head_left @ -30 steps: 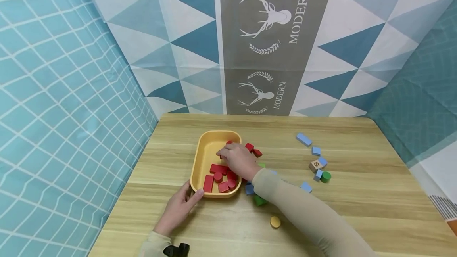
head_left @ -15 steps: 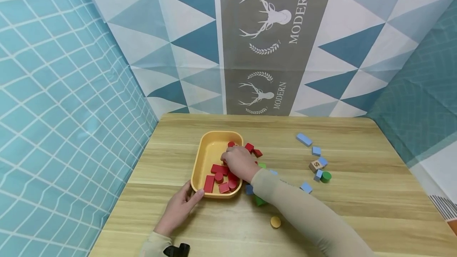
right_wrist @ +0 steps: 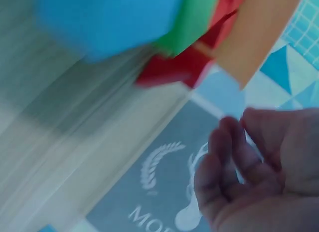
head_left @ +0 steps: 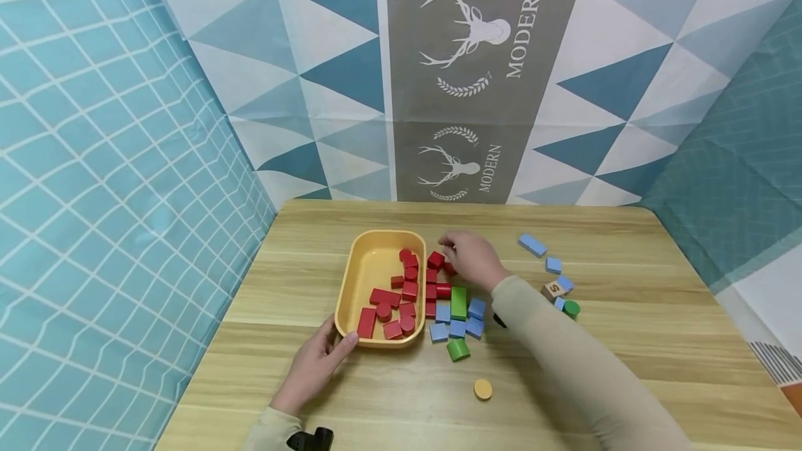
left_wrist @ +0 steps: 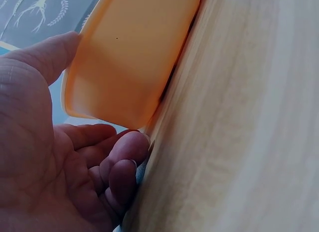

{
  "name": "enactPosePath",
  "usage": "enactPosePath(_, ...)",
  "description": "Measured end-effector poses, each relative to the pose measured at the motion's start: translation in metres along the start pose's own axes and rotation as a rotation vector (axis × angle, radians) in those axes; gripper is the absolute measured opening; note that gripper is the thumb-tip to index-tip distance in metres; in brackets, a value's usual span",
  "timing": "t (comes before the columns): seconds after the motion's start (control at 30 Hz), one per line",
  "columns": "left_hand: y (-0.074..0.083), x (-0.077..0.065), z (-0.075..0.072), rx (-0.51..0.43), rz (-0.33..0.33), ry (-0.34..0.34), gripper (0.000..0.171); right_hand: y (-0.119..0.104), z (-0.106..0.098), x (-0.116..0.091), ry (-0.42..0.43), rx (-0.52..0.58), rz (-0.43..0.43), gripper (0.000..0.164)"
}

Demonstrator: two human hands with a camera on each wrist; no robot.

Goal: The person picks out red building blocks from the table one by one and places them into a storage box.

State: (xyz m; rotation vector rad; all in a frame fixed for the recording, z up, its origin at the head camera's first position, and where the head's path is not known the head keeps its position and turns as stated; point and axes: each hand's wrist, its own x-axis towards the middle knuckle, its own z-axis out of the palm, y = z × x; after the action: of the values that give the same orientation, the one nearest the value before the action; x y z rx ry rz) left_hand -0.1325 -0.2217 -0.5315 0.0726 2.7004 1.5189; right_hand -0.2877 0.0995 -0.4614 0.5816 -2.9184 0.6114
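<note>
My left hand [head_left: 315, 366] holds the near left corner of a yellow plastic tray [head_left: 343, 291], thumb on the near rim and fingers along the left side. In the left wrist view the thumb touches the tray wall [left_wrist: 134, 47] and the fingers curl by its corner. Several red blocks [head_left: 385, 297] lie inside the tray, mostly along its right side. My right hand [head_left: 476, 256] is over the table just right of the tray, beside a red cube [head_left: 435, 260]. Its fingers [right_wrist: 219, 147] are loosely bent, with nothing between them in the right wrist view.
More red blocks [head_left: 430, 291] line the tray's right side. Next to them lie a green block [head_left: 459, 303], several blue blocks [head_left: 477, 308] and a green half-round block [head_left: 459, 349]. A yellow disc [head_left: 483, 389] lies nearer. Farther right are a wooden letter block [head_left: 553, 289] and a green cylinder [head_left: 571, 309].
My right hand has lifted out from over the tray and moved right, over the red blocks outside it. Red blocks stay behind in the tray. The left hand has stayed at the corner.
</note>
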Motion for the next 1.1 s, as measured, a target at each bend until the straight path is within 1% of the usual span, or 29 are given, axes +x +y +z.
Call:
enactPosePath(0.1,0.0,0.0,0.0,0.002,0.0,0.006,0.072,0.012,-0.002,-0.006,-0.095,0.015,-0.017,0.022)
enactPosePath(0.2,0.0,0.0,0.0,0.006,0.001,0.005,0.072,0.017,0.001,-0.012,-0.134,-0.019,-0.057,0.024)
enactPosePath(0.27,0.0,0.0,0.0,0.01,0.003,0.0,0.07,0.017,0.004,-0.015,-0.137,-0.056,-0.071,0.024)
enactPosePath(0.33,0.001,0.0,0.0,0.016,0.007,-0.005,0.07,0.017,0.008,-0.018,-0.138,-0.092,-0.066,0.023)
enactPosePath(0.53,0.003,0.0,0.001,0.022,0.015,-0.011,0.068,0.019,0.017,-0.021,-0.118,-0.154,-0.012,0.02)
enactPosePath(0.67,0.004,0.0,0.001,0.024,0.01,-0.008,0.069,0.023,0.017,-0.02,-0.083,-0.198,0.002,0.016)
enactPosePath(0.73,0.005,0.0,0.001,0.024,0.008,-0.007,0.069,0.025,0.013,-0.018,-0.042,-0.211,0.015,0.015)
enactPosePath(0.83,0.005,-0.001,0.001,0.018,0.01,-0.007,0.068,0.022,0.002,-0.014,0.064,-0.185,0.055,0.016)
enactPosePath(0.9,0.004,-0.001,0.001,0.012,0.01,-0.006,0.067,0.014,-0.007,-0.011,0.147,-0.143,0.068,0.018)
enactPosePath(0.97,0.003,-0.001,0.0,0.007,0.012,-0.007,0.067,0.0,-0.014,-0.008,0.204,-0.091,0.048,0.02)
enactPosePath(1.0,0.003,-0.001,0.0,0.004,0.012,-0.008,0.067,-0.008,-0.017,-0.007,0.22,-0.072,0.014,0.021)
enactPosePath(1.07,0.002,-0.001,0.0,0.002,0.014,-0.008,0.068,-0.025,-0.016,-0.005,0.219,-0.057,-0.055,0.021)
enactPosePath(1.1,0.002,-0.001,0.0,0.005,0.016,-0.008,0.068,-0.034,-0.013,-0.005,0.209,-0.058,-0.104,0.02)
